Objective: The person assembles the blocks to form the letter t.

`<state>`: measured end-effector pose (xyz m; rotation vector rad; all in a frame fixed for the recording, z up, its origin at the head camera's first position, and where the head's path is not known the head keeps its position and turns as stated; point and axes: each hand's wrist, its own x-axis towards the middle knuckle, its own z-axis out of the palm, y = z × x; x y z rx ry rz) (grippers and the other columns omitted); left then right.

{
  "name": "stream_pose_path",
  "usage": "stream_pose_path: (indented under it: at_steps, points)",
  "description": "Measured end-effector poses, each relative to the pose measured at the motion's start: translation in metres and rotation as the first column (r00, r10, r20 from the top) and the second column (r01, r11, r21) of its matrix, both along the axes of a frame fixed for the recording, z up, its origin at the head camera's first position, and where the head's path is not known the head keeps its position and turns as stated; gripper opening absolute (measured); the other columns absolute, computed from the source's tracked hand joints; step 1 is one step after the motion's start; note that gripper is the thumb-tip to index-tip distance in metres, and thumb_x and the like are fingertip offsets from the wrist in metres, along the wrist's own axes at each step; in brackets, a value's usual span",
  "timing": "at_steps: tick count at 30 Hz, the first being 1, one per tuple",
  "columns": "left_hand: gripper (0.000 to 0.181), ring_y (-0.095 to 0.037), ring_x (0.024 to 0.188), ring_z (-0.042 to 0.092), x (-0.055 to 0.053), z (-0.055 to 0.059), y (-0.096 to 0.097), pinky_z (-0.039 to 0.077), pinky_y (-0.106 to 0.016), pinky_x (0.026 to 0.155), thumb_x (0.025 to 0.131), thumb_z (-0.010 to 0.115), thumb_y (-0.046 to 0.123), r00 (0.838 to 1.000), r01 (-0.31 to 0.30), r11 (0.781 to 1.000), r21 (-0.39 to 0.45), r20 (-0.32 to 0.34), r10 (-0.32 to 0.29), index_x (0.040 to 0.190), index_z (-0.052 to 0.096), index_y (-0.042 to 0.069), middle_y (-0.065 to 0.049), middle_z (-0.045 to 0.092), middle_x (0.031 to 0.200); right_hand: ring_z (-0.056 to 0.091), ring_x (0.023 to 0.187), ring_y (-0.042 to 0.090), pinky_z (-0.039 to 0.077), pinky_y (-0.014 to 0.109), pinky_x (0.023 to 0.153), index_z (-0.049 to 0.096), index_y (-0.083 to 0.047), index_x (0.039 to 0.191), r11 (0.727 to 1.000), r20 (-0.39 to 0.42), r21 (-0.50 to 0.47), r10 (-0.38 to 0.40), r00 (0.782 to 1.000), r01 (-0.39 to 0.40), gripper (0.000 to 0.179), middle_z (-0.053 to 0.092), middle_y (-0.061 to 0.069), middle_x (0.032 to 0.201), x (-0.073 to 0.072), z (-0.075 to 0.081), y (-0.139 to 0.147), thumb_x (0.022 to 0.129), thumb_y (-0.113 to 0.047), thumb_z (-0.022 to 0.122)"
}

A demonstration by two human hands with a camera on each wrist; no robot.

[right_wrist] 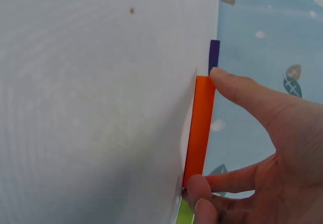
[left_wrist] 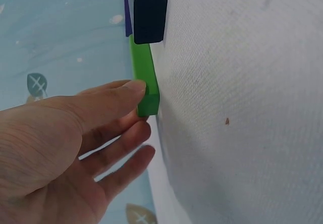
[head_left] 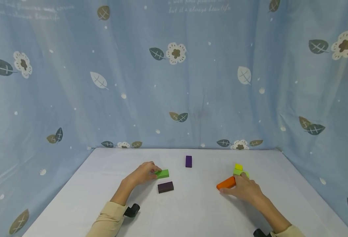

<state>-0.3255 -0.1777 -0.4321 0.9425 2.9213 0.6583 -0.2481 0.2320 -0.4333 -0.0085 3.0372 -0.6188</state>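
Observation:
On the white table my left hand (head_left: 142, 173) pinches the near end of a bright green block (head_left: 163, 174) between thumb and fingers. The left wrist view shows the thumb on top of that green block (left_wrist: 143, 65), its other fingers spread loosely. My right hand (head_left: 246, 190) holds an orange block (head_left: 226, 183) lengthwise. In the right wrist view, the thumb touches one end of the orange block (right_wrist: 200, 125) and the fingertips the other. Close behind those fingers lie a lime-green block (head_left: 237, 171), partly hidden by the hand, and a yellow block (head_left: 238, 167).
A dark brown block (head_left: 165, 187) lies just in front of the green one. Farther back, between the hands, is a purple block (head_left: 188, 161). A blue patterned curtain (head_left: 203, 82) surrounds the table's back and sides. Black wrist cameras (head_left: 132, 210) sit by the sleeves.

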Motion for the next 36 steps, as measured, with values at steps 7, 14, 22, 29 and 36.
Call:
stream_pose_path:
  at_steps: [7,14,22,29,36]
  points:
    - [0.028,-0.024,0.092,0.064,0.0015,0.0003,-0.0002,0.053,-0.035,0.08,0.087,0.071,0.003,1.0,-0.016,1.0,0.014,0.021,0.016,0.115,0.072,0.001,-0.008,0.066,0.096,0.045,0.066,0.02,0.032,0.031,0.054,0.064,0.002,0.111,1.0,-0.014,0.016,0.003,1.0,-0.003,0.081,0.051,0.008,0.088,-0.0022,-0.0018,0.0004,0.068,-0.066,0.077]
    - [0.029,-0.026,0.09,0.064,0.0003,-0.0004,-0.0018,0.053,-0.033,0.079,0.087,0.071,0.003,1.0,0.016,1.0,0.024,0.011,-0.016,0.115,0.071,-0.001,-0.011,0.065,0.094,0.044,0.063,0.019,0.031,0.03,0.053,0.066,-0.001,0.1,1.0,-0.049,0.023,0.009,0.999,-0.008,0.073,0.049,0.005,0.081,-0.0026,-0.0033,0.0009,0.067,-0.065,0.078]
    - [0.028,-0.025,0.088,0.063,-0.0003,-0.0047,-0.0025,0.053,-0.032,0.078,0.086,0.071,0.002,1.0,0.028,0.999,0.039,0.004,-0.028,0.114,0.072,0.0,-0.01,0.065,0.093,0.044,0.062,0.019,0.031,0.03,0.052,0.066,0.0,0.1,0.999,-0.058,0.035,0.019,0.998,-0.017,0.072,0.048,0.005,0.079,-0.0007,-0.0049,0.0013,0.067,-0.063,0.079]
    - [0.028,-0.024,0.089,0.063,0.0001,-0.0035,-0.0022,0.053,-0.032,0.078,0.086,0.071,0.003,1.0,0.021,0.999,0.048,0.013,-0.021,0.114,0.072,0.0,-0.01,0.065,0.094,0.046,0.065,0.019,0.034,0.03,0.053,0.066,0.002,0.109,0.998,-0.049,0.065,0.032,0.998,-0.029,0.078,0.052,0.007,0.086,-0.0006,-0.0034,-0.0009,0.067,-0.063,0.08]
    - [0.028,-0.024,0.088,0.063,-0.0022,-0.0035,-0.0038,0.052,-0.03,0.077,0.085,0.072,0.002,0.999,0.033,0.998,0.049,0.001,-0.034,0.113,0.072,-0.001,-0.011,0.066,0.093,0.05,0.071,0.02,0.042,0.032,0.057,0.063,0.002,0.12,0.993,-0.052,0.109,0.057,0.997,-0.051,0.085,0.059,0.01,0.096,-0.0038,-0.001,-0.0041,0.067,-0.061,0.081]
